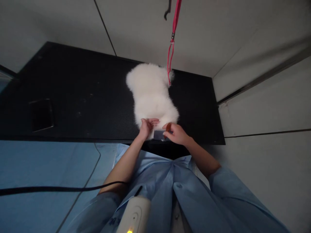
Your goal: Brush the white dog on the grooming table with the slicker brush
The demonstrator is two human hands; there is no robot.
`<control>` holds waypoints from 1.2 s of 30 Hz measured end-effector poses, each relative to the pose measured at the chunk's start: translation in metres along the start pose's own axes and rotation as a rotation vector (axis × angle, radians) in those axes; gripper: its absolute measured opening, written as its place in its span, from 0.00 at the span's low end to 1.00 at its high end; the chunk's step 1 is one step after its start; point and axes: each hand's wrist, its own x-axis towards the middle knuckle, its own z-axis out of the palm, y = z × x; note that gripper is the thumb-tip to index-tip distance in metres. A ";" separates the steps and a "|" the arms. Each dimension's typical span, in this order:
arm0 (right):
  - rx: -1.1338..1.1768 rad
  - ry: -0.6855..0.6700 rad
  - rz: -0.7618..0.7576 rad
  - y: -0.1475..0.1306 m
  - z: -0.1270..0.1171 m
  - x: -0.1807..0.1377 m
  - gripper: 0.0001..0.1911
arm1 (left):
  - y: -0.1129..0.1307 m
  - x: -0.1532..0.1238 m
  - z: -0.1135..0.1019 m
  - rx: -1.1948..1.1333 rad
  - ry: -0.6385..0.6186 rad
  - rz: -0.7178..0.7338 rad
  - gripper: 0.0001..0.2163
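Note:
A small fluffy white dog (152, 92) stands on a black table (85, 97), seen from above, its rear towards me. My left hand (147, 127) rests against the fur at the dog's rear end, fingers curled on it. My right hand (176, 133) is closed round a brush (162, 133) with a grey head and an orange-brown handle, held at the dog's rear just beside the left hand. A red leash (172, 42) hangs from above down to the dog's neck.
A dark rectangular recess (41, 115) lies on the table's left part. Grey wall panels stand behind and to the right. A black cable (48, 188) crosses the blue floor at lower left. A white device (134, 215) hangs at my chest over a light blue shirt.

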 end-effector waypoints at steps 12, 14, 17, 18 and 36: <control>0.154 0.652 0.379 0.056 -0.016 -0.007 0.19 | 0.024 -0.021 0.059 1.216 -0.234 0.552 0.11; 0.162 0.814 0.419 0.064 -0.018 -0.006 0.19 | 0.028 -0.012 0.070 1.445 -0.197 0.402 0.15; 0.277 0.649 0.414 0.072 -0.018 -0.005 0.20 | 0.033 -0.006 0.071 1.568 -0.187 0.232 0.18; 0.305 0.607 0.428 0.074 -0.017 -0.005 0.20 | 0.034 -0.006 0.067 1.568 -0.207 0.204 0.17; 0.401 0.323 0.285 0.033 0.029 0.007 0.18 | -0.012 -0.053 -0.059 0.987 -0.223 0.411 0.10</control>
